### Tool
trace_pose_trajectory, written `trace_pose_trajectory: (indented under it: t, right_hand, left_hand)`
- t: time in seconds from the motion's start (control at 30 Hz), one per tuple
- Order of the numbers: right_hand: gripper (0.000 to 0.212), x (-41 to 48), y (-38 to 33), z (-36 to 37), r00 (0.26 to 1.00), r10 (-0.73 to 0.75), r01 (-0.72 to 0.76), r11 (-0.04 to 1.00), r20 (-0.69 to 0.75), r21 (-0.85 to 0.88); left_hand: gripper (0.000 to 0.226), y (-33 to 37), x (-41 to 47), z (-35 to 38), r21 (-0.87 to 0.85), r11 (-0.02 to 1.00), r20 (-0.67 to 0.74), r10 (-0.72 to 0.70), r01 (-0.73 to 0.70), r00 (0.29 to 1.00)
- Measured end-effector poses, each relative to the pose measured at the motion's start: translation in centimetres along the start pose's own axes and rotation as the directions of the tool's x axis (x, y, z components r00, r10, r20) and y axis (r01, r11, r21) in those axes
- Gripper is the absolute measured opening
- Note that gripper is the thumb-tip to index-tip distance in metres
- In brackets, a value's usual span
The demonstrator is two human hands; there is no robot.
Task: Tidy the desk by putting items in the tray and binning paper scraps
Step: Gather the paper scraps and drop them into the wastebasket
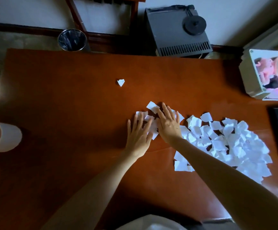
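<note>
Corralling torn white paper scraps (152,106) left of the large scrap heap (226,141).
Left hand (139,135) and right hand (168,126) press flat, fingers straight, probably bunching a handful.

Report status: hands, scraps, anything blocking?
Hands open: left hand and right hand flat on a small cluster of scraps. Big pile lies to the right, one stray scrap farther out. Bin past the desk; nothing blocking.

Left hand (139,132) and right hand (168,123) flat, fingers spread, side by side on a small cluster of paper scraps (152,112) mid-desk (68,97). Larger scrap pile (226,141) right. Single scrap (120,82) farther off. Bin (72,40) beyond far edge.
</note>
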State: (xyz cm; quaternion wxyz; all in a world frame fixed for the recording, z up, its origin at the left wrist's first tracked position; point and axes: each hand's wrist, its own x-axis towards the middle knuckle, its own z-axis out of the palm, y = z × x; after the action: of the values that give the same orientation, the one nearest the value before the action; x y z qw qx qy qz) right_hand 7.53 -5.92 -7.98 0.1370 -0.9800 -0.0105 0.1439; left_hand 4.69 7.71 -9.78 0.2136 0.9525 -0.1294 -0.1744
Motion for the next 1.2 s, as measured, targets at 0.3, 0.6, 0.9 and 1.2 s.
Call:
trace_pose_trajectory:
  t: [0.3, 0.6, 0.9, 1.2]
  right_hand:
    - [0.045, 2.9, -0.1, -1.8, 0.992, -0.027, 0.036, 0.997, -0.123, 0.072]
    - [0.047, 2.5, 1.3, -1.6, 0.996, -0.08, 0.08, 0.996, -0.027, 0.024]
    - [0.061, -1.6, 6.9, -1.5, 0.987, -0.116, 0.131, 0.981, 0.108, -0.142]
    - [0.055, -2.3, 11.9, -2.7, 0.99, -0.084, 0.105, 0.973, 0.109, -0.203]
  left_hand:
    - [0.05, -1.8, 7.0, -4.9, -0.191, 0.957, -0.353, -0.274, 0.218, 0.895]
    - [0.058, -4.0, 9.6, -5.9, 0.004, 0.978, -0.137, -0.205, 0.208, 0.969]
    - [0.078, 3.1, 1.6, 0.1, 0.004, 1.0, 0.073, -0.02, 0.02, 0.997]
    - [0.053, 9.3, 2.1, 4.8, 0.213, 0.973, -0.06, -0.075, 0.086, 0.995]
